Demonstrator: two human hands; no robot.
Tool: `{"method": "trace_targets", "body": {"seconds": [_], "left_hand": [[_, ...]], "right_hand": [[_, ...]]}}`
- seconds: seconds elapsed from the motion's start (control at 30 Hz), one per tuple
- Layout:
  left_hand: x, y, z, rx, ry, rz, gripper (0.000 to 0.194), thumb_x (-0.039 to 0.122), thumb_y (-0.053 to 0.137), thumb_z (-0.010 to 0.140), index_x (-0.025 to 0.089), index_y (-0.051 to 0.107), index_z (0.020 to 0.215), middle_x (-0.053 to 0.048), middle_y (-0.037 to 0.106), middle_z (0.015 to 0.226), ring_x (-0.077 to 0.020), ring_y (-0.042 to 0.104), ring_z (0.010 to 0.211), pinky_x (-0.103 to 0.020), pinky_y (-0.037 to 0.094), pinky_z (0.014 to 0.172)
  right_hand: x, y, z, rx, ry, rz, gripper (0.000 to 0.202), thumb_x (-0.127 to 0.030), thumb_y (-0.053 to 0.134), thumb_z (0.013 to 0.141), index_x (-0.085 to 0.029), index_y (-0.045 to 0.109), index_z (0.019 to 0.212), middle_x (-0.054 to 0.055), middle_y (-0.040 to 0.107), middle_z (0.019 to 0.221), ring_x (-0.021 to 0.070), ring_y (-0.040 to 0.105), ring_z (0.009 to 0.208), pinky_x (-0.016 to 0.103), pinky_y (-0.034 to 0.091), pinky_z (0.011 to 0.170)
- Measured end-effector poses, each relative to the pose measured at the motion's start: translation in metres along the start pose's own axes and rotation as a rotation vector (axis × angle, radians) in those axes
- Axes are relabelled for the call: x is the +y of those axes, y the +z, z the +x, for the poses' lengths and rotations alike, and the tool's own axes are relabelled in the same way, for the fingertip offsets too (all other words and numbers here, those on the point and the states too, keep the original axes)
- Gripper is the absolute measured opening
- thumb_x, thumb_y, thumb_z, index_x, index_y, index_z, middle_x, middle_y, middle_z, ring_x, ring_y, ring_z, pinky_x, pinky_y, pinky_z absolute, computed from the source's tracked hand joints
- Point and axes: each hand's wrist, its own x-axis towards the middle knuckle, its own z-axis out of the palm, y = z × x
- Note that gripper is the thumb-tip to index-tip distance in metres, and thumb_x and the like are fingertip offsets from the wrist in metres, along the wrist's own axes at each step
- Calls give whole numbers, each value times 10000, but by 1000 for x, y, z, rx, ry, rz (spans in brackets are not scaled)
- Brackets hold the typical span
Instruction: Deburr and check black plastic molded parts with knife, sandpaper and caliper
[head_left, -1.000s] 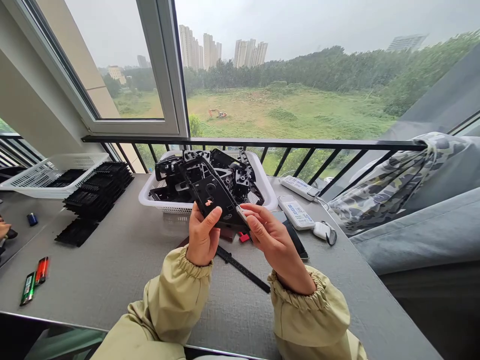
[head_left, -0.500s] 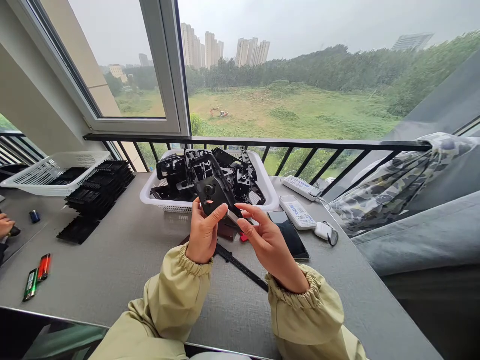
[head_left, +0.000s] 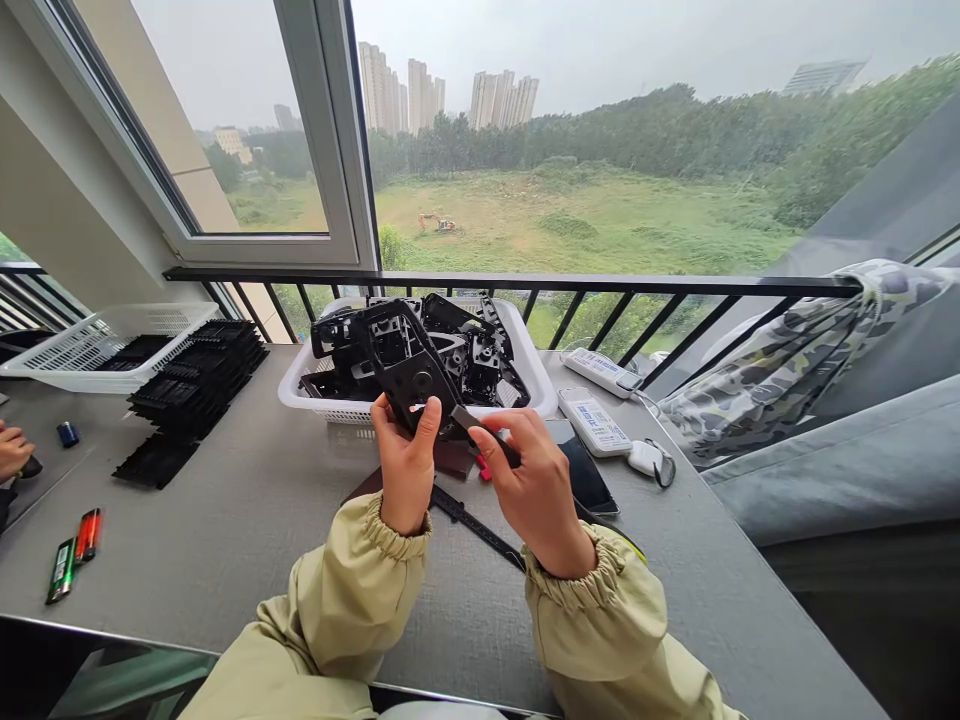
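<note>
Blue printing (head_left: 598, 422) on the white rectangular slab (head_left: 576, 402) was too small to read. The left hand (head_left: 409, 460) gripped a black plastic frame (head_left: 405, 376) before the perforated white basket (head_left: 541, 388); the right hand (head_left: 529, 475) pinched a dark flat bar (head_left: 466, 418) at the frame's edge.

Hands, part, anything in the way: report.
Left hand holding black part. Right hand pinching dark strip at part's edge; contact unclear. White basket of black pieces just beyond.

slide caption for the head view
Left hand holding a black frame, right hand a slim dark object, before a white basket of parts.
</note>
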Motion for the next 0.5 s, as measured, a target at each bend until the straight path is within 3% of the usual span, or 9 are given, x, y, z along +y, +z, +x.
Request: {"method": "trace_targets", "body": {"seconds": [0.1,0.23,0.37,0.5], "left_hand": [[0,0,-1,-1,13,15,446,441,755,713,235,507,1021,7,629,975,-110,602,903,-248,457,841],[1,1,-1,-15,-6,15,452,435,762,703,232,504,1014,12,628,943,-102,606,841,-244,469,802],[6,1,2,17,-29,-21,474,420,790,667,224,505,992,22,616,924,-98,605,844,-241,469,813],[14,1,4,-34,-67,-66,603,309,882,517,230,486,965,63,581,875,-78,589,766,-230,474,766]], "right_hand": [[1,-1,1,40,-6,-3,98,-300,550,928,-216,587,893,19,615,829,153,603,745,266,493,648],[0,0,0,-39,-44,14,116,-308,539,932,-215,597,894,21,628,837,150,611,739,261,491,644],[8,-1,3,-1,63,-15,202,-385,521,929,-212,608,873,33,636,817,174,615,743,294,492,671],[25,-2,11,-108,163,44,276,-449,487,921,-209,622,892,56,660,874,197,627,785,323,495,701]]}}
